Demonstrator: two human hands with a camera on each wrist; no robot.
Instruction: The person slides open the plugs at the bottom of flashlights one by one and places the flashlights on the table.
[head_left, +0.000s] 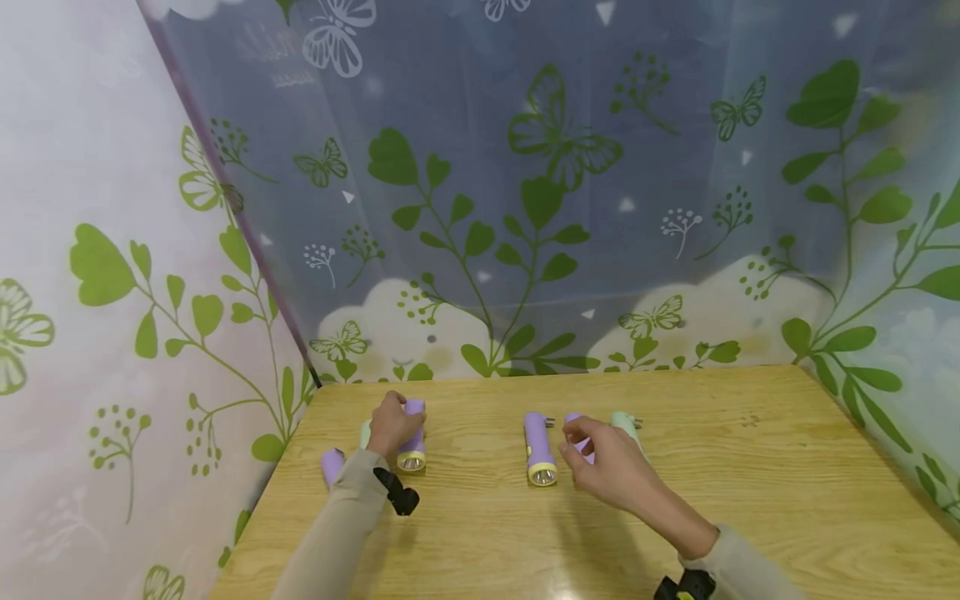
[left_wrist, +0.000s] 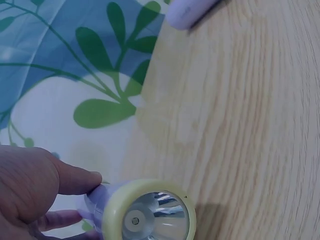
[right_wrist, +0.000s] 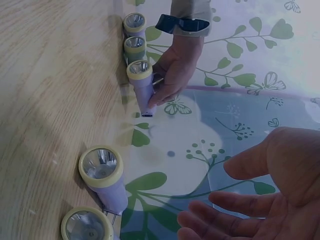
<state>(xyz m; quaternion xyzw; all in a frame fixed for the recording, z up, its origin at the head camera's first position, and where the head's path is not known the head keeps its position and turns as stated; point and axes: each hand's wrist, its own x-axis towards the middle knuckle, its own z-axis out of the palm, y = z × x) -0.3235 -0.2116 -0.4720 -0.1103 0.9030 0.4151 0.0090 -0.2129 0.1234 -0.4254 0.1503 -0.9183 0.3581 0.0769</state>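
Note:
In the head view my left hand (head_left: pixel 395 425) grips a purple flashlight (head_left: pixel 412 433) with a pale yellow rim, its thumb and fingers on the body. The lens end (left_wrist: pixel 150 212) faces the left wrist camera. A green flashlight (head_left: pixel 365 433) and another purple flashlight (head_left: pixel 332 467) lie left of it, partly hidden by that hand and arm. My right hand (right_wrist: pixel 265 200) holds nothing, its fingers spread apart. In the head view it overlaps a purple flashlight (head_left: pixel 573 419). One more purple flashlight (head_left: pixel 537 442), prongs out at its side, lies just left of it.
A green flashlight (head_left: pixel 624 422) with metal prongs lies behind the right hand. All of them are on a wooden table (head_left: pixel 750 483). A patterned curtain (head_left: pixel 480 208) with leaves and butterflies rises at the table's back edge and continues along both sides.

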